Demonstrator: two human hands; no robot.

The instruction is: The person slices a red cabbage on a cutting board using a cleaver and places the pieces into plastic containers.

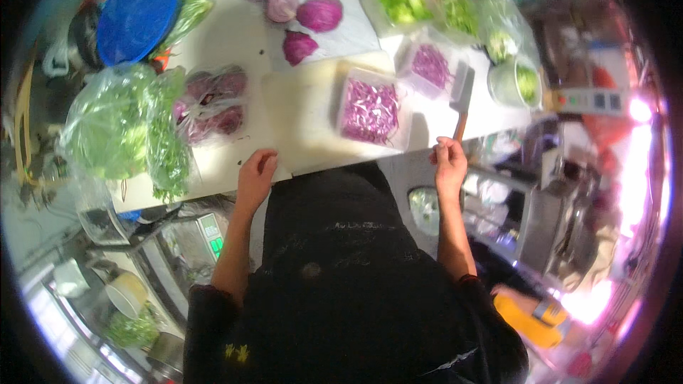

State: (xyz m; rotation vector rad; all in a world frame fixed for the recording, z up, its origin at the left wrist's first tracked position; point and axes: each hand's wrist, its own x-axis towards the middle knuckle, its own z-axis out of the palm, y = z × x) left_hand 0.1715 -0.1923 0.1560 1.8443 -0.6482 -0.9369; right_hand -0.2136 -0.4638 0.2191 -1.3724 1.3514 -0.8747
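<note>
My left hand [257, 173] hovers at the table's front edge, loosely curled with nothing in it. On the right, my right hand [449, 162] has curled fingers at the end of the wooden handle of a broad-bladed knife [462, 90]; whether it grips the handle cannot be told. The knife lies on the table with its blade pointing away from me. A clear square container [371, 109] of shredded purple cabbage stands before me on a cutting board [299, 117]. Behind it to the right is a smaller container [429, 66] with more shredded cabbage.
Purple cabbage pieces [319, 12] and purple onions [282, 6] lie at the back. Left are bagged purple vegetables [213, 101], bagged leafy greens [114, 122] and a blue round lid or tray [139, 13]. Containers of chopped greens [400, 0] and a round tub [515, 82] stand right.
</note>
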